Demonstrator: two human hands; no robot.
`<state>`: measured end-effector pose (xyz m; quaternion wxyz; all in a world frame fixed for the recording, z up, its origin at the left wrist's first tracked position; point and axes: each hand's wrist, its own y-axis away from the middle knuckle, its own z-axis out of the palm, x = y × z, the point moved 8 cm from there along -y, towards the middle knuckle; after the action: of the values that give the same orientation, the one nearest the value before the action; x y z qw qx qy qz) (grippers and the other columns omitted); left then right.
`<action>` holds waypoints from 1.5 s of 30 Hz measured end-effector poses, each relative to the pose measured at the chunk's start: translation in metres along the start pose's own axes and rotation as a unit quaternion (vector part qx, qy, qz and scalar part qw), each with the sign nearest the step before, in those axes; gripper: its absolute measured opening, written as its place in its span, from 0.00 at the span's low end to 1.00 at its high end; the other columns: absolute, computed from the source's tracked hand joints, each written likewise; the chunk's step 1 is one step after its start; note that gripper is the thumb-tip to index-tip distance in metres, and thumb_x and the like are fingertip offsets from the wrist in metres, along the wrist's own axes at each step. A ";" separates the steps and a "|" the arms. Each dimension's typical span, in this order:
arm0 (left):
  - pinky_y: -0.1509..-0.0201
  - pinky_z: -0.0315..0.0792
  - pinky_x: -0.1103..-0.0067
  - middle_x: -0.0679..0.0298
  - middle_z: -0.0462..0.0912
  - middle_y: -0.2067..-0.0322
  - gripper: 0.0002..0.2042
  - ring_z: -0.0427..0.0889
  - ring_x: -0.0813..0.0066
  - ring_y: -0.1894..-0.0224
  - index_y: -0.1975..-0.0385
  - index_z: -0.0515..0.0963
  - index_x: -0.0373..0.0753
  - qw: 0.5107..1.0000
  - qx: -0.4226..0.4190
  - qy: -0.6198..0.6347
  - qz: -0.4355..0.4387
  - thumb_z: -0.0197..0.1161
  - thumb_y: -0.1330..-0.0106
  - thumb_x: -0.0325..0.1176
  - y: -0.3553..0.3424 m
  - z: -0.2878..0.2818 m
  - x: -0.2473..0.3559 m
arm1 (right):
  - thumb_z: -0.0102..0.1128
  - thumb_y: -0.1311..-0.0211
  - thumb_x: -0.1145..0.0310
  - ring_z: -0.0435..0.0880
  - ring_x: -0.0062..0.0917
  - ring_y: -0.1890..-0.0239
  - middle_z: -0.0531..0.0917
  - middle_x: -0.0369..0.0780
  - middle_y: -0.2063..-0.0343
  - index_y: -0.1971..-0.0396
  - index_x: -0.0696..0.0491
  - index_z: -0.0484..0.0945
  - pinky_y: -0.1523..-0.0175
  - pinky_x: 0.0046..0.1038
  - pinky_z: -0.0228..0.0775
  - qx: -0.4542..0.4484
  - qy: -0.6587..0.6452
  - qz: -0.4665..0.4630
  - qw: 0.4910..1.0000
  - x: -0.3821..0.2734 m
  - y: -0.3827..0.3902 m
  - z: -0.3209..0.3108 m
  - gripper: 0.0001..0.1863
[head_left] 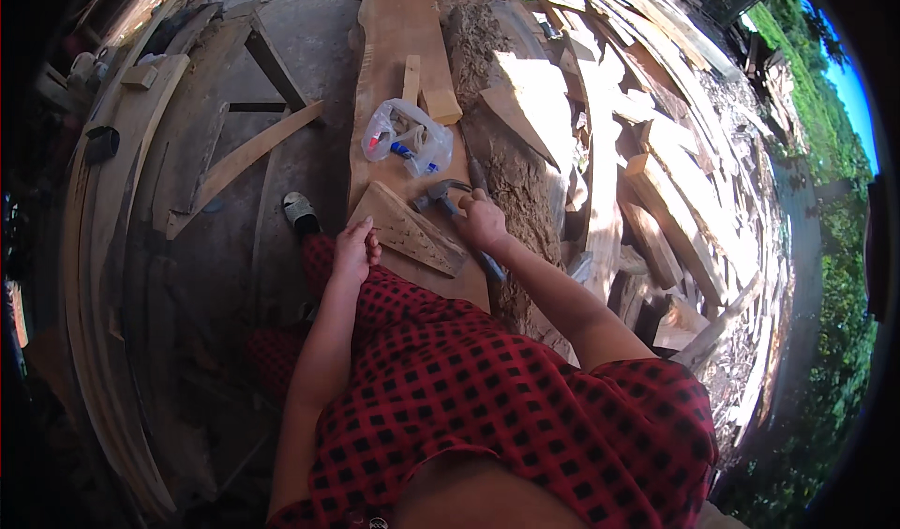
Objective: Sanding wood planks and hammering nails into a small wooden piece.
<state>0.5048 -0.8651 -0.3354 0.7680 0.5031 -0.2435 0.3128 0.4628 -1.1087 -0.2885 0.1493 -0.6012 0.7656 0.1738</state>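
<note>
My right hand (483,221) is wrapped round the handle of a claw hammer (439,192). The hammer's metal head is over the far right side of a wedge-shaped wooden block (405,232). Several small dark marks or nails dot the block's face, too small to tell apart. At the block's left edge, my left hand (354,249) is closed with its fingers curled in and the thumb up. Whatever it may hold is hidden. The block lies on a long wooden plank (398,18), close to my lap. Beyond it sits a clear plastic bag (409,138) with red and blue items inside.
Right of the plank lies a rough-barked log (511,177), then a sunlit heap of split timber (656,210). Two small wood strips, one a pale stick (412,79), rest by the bag. Long boards (127,182) and a wooden frame (246,154) stand at left.
</note>
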 end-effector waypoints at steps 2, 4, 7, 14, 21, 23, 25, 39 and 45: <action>0.90 0.58 0.83 0.70 0.69 0.87 0.12 0.68 0.79 0.89 0.76 0.69 0.42 1.000 -0.010 0.010 -0.026 0.59 0.37 0.41 0.007 0.017 -0.006 | 0.58 0.49 0.63 0.79 0.41 0.61 0.79 0.47 0.67 0.67 0.55 0.78 0.55 0.38 0.70 0.052 -0.099 -0.073 0.991 -0.023 0.003 -0.019 0.13; 0.88 0.56 0.84 0.70 0.68 0.87 0.12 0.67 0.79 0.88 0.75 0.70 0.42 0.994 -0.071 0.042 -0.065 0.59 0.36 0.42 0.018 0.038 -0.013 | 0.58 0.48 0.65 0.79 0.41 0.63 0.80 0.48 0.70 0.65 0.55 0.78 0.58 0.36 0.70 -0.001 -0.180 -0.110 0.977 -0.062 0.009 -0.025 0.12; 0.86 0.57 0.83 0.70 0.68 0.85 0.09 0.66 0.78 0.87 0.74 0.71 0.43 0.995 -0.041 0.040 -0.085 0.55 0.34 0.40 0.024 0.029 -0.021 | 0.57 0.46 0.66 0.81 0.39 0.66 0.81 0.48 0.71 0.65 0.57 0.77 0.60 0.36 0.71 -0.094 -0.271 -0.152 0.946 -0.109 0.026 -0.013 0.12; 0.85 0.59 0.81 0.69 0.69 0.81 0.05 0.67 0.76 0.85 0.69 0.71 0.46 0.993 -0.066 0.042 -0.094 0.51 0.33 0.37 0.025 0.012 -0.034 | 0.56 0.45 0.66 0.81 0.39 0.65 0.82 0.47 0.70 0.64 0.56 0.78 0.57 0.34 0.71 -0.083 -0.337 -0.143 0.927 -0.113 0.046 0.006 0.12; 0.85 0.61 0.80 0.68 0.70 0.82 0.07 0.71 0.75 0.84 0.68 0.71 0.44 0.992 -0.070 -0.078 -0.066 0.49 0.32 0.37 0.044 0.029 -0.026 | 0.58 0.45 0.65 0.81 0.40 0.67 0.81 0.48 0.73 0.69 0.57 0.78 0.60 0.35 0.70 -0.039 -0.333 -0.132 0.933 -0.098 0.047 -0.015 0.10; 0.84 0.62 0.80 0.67 0.71 0.82 0.07 0.72 0.75 0.83 0.66 0.71 0.43 0.990 -0.063 -0.108 -0.068 0.49 0.32 0.37 0.044 0.027 -0.027 | 0.58 0.45 0.65 0.80 0.40 0.67 0.81 0.48 0.74 0.71 0.57 0.77 0.62 0.36 0.70 -0.028 -0.331 -0.116 0.936 -0.088 0.045 -0.020 0.10; 0.83 0.64 0.79 0.66 0.74 0.80 0.09 0.75 0.73 0.81 0.60 0.71 0.39 0.991 -0.057 -0.095 -0.070 0.48 0.32 0.35 0.047 0.022 -0.028 | 0.59 0.47 0.62 0.79 0.44 0.69 0.80 0.48 0.76 0.70 0.55 0.76 0.64 0.40 0.69 -0.002 -0.353 -0.102 0.930 -0.077 0.042 -0.022 0.12; 0.76 0.74 0.78 0.69 0.75 0.79 0.10 0.79 0.75 0.76 0.58 0.76 0.38 0.989 -0.055 -0.123 -0.059 0.55 0.36 0.34 0.040 0.042 -0.019 | 0.56 0.40 0.70 0.76 0.18 0.78 0.75 0.37 0.83 0.76 0.58 0.68 0.72 0.23 0.68 -0.025 -0.504 -0.037 0.862 -0.043 0.032 -0.018 0.10; 0.84 0.57 0.89 0.73 0.75 0.78 0.08 0.67 0.89 0.83 0.63 0.79 0.39 0.959 -0.075 -0.267 0.054 0.62 0.43 0.29 0.034 0.070 -0.009 | 0.58 0.42 0.70 0.76 0.18 0.81 0.76 0.37 0.84 0.77 0.58 0.69 0.74 0.23 0.68 -0.029 -0.488 -0.017 0.872 -0.045 0.045 -0.019 0.10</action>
<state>0.4701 -0.9216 -0.2945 0.6924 0.4955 -0.4894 0.1884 0.4290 -1.0686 -0.2483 0.4892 -0.4570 0.5793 0.4650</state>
